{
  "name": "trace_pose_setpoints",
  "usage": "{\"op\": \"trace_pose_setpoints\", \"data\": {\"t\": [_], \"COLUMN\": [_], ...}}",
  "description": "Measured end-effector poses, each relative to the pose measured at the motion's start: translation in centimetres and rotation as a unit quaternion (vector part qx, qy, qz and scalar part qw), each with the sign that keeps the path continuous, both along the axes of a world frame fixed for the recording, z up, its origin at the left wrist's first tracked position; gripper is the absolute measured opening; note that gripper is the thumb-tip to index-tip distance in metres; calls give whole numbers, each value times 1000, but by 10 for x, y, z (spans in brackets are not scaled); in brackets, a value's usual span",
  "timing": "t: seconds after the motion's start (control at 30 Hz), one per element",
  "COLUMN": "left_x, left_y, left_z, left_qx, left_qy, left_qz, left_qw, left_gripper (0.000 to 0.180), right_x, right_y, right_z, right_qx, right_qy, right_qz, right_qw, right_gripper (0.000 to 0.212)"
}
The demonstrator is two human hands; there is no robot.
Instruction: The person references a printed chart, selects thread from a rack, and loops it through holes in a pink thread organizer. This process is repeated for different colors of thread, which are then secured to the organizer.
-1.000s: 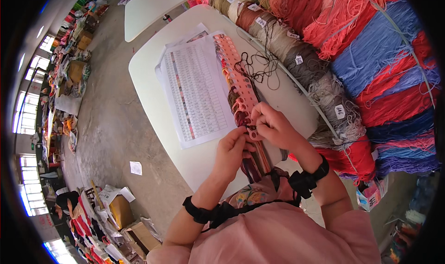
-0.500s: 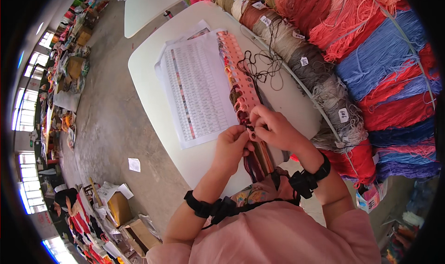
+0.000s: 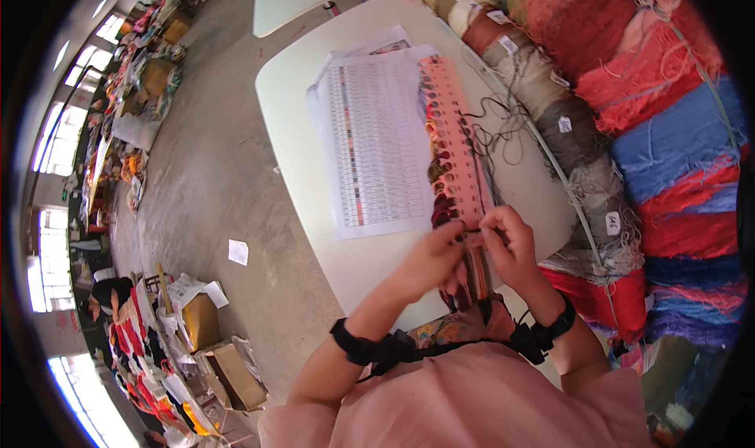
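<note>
A long pink punched card point(image 3: 454, 126) lies lengthways on the table, with skeins of coloured embroidery thread point(image 3: 438, 165) looped along its left edge. At the card's near end, my left hand point(image 3: 432, 255) is closed, its fingertips pinching dark thread; it is slightly blurred. Just right of the card, my right hand point(image 3: 510, 240) is closed too, thumb and forefinger together on a dark strand. A short stretch of that strand seems to cross the card between both hands. Brown and dark red threads point(image 3: 478, 275) hang down below the hands toward my lap.
Printed chart sheets point(image 3: 377, 149) lie left of the card on the white table point(image 3: 295, 134). A loose tangle of black thread point(image 3: 507, 126) rests at its right. Beyond the table's right edge, large yarn bundles point(image 3: 676, 149) are piled. A second white table point(image 3: 303, 0) stands farther off.
The view has shifted, so the table and card sit farther right. My hands have drawn apart, the right one moving off the card to its right side.
</note>
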State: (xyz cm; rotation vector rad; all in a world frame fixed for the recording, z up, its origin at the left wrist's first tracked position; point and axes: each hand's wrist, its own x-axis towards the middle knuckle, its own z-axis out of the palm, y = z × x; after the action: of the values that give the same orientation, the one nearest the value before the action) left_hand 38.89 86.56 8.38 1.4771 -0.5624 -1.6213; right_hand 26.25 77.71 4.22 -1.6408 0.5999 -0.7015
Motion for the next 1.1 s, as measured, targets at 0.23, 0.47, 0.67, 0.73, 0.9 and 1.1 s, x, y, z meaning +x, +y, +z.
{"op": "trace_pose_setpoints", "data": {"t": [0.23,0.47,0.67,0.73,0.9,1.1], "left_x": [57,196,209,185,139,135], "left_y": [66,246,212,169,82,47], "left_z": [20,20,-16,-15,-7,-33], "left_qx": [19,-35,55,-64,-295,-298], "left_qy": [-105,-2,-535,-649,-611,-615], "left_qz": [145,502,356,166,-18,-33], "left_qw": [984,864,764,740,735,729], "left_gripper": [22,22,14,14,20,31], "right_x": [15,17,19,16,17,29], "right_y": [13,12,16,20,41,71], "right_z": [16,10,9,9,14,9], "right_qx": [-315,-327,-327,-293,-282,-243], "right_qy": [178,179,168,177,214,186], "right_qz": [15,6,-3,-4,-39,-99], "right_qw": [932,928,930,939,934,947], "right_gripper": [28,27,28,32,25,22]}}
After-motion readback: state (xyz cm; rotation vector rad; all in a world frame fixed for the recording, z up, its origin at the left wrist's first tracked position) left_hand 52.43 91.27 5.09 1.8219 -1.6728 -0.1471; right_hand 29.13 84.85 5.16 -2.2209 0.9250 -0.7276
